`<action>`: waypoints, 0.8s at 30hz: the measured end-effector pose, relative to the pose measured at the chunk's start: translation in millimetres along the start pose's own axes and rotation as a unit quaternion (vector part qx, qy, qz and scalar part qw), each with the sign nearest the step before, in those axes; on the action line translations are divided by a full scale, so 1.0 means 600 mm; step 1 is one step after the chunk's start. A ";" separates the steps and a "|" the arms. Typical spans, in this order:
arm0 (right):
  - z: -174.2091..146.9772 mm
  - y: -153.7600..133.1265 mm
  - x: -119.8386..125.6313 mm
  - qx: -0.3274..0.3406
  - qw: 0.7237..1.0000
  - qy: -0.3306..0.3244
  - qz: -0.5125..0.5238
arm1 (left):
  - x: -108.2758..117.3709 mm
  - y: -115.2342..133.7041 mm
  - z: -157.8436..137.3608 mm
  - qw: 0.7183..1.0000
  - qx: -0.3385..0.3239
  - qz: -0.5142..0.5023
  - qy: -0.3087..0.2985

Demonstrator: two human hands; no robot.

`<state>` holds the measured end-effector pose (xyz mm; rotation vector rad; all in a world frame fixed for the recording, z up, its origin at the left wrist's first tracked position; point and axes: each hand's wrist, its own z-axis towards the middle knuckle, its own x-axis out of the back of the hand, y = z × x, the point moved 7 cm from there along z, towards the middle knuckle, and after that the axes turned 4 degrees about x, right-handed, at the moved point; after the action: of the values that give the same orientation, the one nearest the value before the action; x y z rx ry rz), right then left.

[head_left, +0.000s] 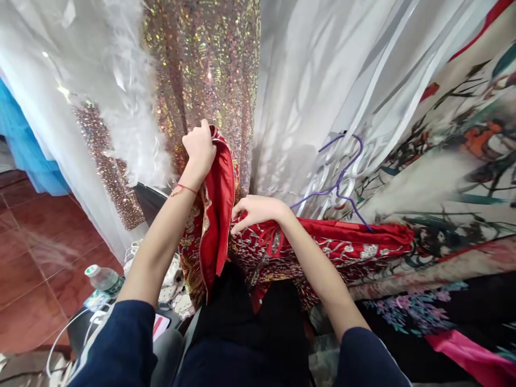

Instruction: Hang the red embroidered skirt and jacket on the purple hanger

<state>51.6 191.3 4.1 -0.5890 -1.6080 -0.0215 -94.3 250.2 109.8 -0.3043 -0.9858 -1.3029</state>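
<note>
Red cloth embroidered in silver and gold lies across my lap. My left hand (199,144) is closed on the top edge of a raised red embroidered garment (221,199), whose smooth red lining shows. Lower and to the right, my right hand (258,209) curls its fingers and thumb at the edge of the red fabric; its fingertips are partly hidden. A red embroidered skirt-like piece (322,236) stretches rightward under my right forearm, a red tie hanging at its waistband. A purple hanger (337,185) stands up out of it. Whether both red pieces are joined, I cannot tell.
Behind hang a gold sequined cloth (209,64), white sheer fabric (298,97) and a floral-printed cloth (479,140). White feathery trim (133,118) hangs at left. A capped plastic bottle (104,278) and a white cable (56,344) are at lower left, near red floor tiles (32,258).
</note>
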 end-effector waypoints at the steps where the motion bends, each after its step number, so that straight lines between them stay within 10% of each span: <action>1: -0.003 -0.002 0.008 -0.020 0.999 0.029 -0.014 | -0.002 0.007 0.002 1.000 0.001 0.011 -0.007; 5: -0.007 0.051 0.068 -0.208 0.950 0.230 -0.044 | -0.007 0.050 -0.031 0.996 -0.057 0.041 -0.061; 9: 0.038 0.123 0.097 -0.291 0.930 0.218 -0.055 | -0.018 0.082 -0.071 0.985 -0.118 0.075 -0.101; 16: 0.125 0.162 0.109 -0.258 0.957 0.133 0.006 | -0.008 0.040 -0.068 0.984 -0.074 0.118 -0.114; 24: 0.196 0.112 0.098 -0.138 0.968 0.199 0.072 | 0.021 0.004 -0.071 0.990 -0.039 0.107 -0.081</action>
<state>-31.7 312.1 20.2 -0.8583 -1.1762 -0.2447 -74.6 213.2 95.3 -0.5689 -1.0097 -1.1345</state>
